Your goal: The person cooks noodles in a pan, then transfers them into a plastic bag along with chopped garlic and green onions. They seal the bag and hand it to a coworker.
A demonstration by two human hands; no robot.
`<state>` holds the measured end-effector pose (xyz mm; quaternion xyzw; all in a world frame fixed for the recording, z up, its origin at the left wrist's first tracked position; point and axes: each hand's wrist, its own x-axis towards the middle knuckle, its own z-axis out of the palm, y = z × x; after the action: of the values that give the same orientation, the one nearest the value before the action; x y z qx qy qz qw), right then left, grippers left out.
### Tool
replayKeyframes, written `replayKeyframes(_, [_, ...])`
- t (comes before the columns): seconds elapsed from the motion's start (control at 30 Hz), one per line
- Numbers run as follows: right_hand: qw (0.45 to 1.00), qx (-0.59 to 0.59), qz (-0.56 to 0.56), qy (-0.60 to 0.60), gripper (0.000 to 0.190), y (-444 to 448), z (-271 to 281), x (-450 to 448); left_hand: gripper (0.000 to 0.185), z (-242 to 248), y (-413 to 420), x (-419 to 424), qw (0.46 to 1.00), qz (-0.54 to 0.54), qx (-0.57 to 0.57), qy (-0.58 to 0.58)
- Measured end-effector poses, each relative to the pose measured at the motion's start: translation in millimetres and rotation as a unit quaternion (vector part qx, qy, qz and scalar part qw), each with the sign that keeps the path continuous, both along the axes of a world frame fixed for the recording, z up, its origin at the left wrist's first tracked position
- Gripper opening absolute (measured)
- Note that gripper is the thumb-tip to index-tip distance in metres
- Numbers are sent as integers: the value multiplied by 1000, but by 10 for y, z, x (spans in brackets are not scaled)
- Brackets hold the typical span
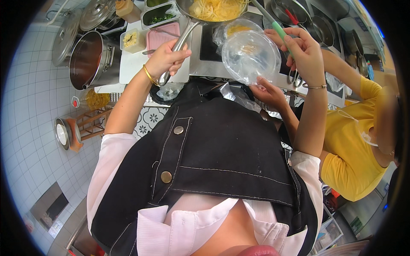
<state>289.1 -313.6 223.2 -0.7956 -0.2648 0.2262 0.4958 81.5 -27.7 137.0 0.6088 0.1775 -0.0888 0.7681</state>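
My left hand (169, 58) grips the steel handle (184, 38) of a pan (211, 22), which holds pale yellow shreds of food (214, 10), perhaps potato. Between the fingers of my right hand (302, 48) is the green handle of a long utensil (278, 28); its far end runs past the top of the picture. Below and left of my right hand is a round, clear container or lid (251, 56) with plastic film about it. A co-worker's hand (272, 92) supports its lower edge. Behind it sits another film-covered container (240, 29) with yellow food.
A co-worker in a yellow shirt (355, 153) stands close at my right. On the left are a deep steel pot (93, 60), a tub of chopped food (132, 40), a pink lid or board (163, 33) and a tray of chopped greens (160, 17). Several pans (290, 12) lie at the back right.
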Motion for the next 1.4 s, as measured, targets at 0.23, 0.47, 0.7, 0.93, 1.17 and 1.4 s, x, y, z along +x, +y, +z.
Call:
replayKeyframes(0.23, [1000, 4, 1, 2, 24, 50, -48, -29, 27, -5, 38, -2, 1000, -6, -9, -10])
replayKeyframes(0.47, [985, -12, -12, -169, 24, 131, -246, -20, 27, -95, -1, -54, 998, -5, 61, -3])
replayKeyframes(0.7, [903, 41, -23, -427, 23, 508, -914, -115, 23, -328, -59, -122, 972, -12, 231, 29])
replayKeyframes(0.93, [903, -87, -93, -410, 16, 494, -1382, -196, 24, -647, -15, -180, 910, -42, 408, -65])
replayKeyframes(1.17, [979, 46, -158, 117, 16, 199, -1994, -250, 27, -913, -210, -37, 831, -59, 553, -24])
replayKeyframes(1.4, [945, 121, -203, 227, 16, 3, -1868, -594, 19, -1033, -293, 52, 742, -46, 668, 12])
